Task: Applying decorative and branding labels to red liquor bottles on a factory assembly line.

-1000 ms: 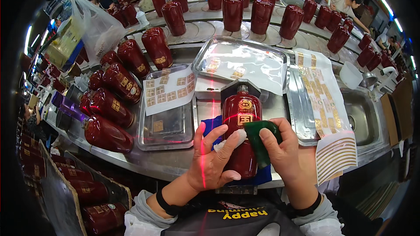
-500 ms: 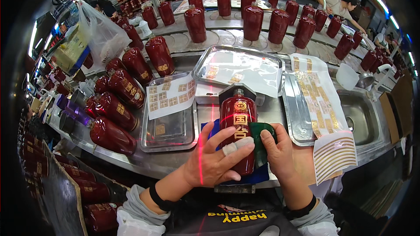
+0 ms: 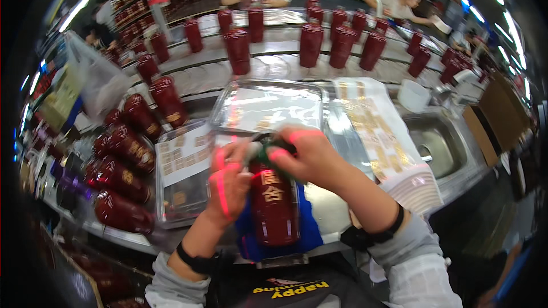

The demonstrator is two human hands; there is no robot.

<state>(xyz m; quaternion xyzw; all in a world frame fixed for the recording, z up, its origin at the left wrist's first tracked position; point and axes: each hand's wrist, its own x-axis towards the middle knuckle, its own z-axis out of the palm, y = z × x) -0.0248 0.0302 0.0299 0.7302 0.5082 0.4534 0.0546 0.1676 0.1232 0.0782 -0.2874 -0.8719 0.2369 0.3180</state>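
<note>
A dark red bottle [image 3: 275,211] with gold characters lies in front of me on a blue cloth [image 3: 311,222], its neck end pointing away. My right hand [image 3: 308,157] is closed on a dark green flexible scraper [image 3: 264,153], held over the bottle's shoulder. Only part of the scraper shows between the fingers. My left hand [image 3: 227,179] is at the left of the bottle's upper end, its bent fingers close to the scraper. Motion smears both hands, and whether the left one grips the bottle is unclear. The bottle's neck and upper gold marks are hidden.
A metal tray [image 3: 222,102] holds a pale sheet beyond the bottle. Another tray [image 3: 162,197] with a label sheet [image 3: 185,157] is at left, beside several red bottles [image 3: 131,148]. Gold label strips [image 3: 365,122] and a sink [image 3: 456,157] are at right. A conveyor [image 3: 274,63] carries bottles behind.
My right hand and the scraper have moved from the bottle's right side up to its shoulder. My left hand has shifted from the front label toward the upper left. The view has turned.
</note>
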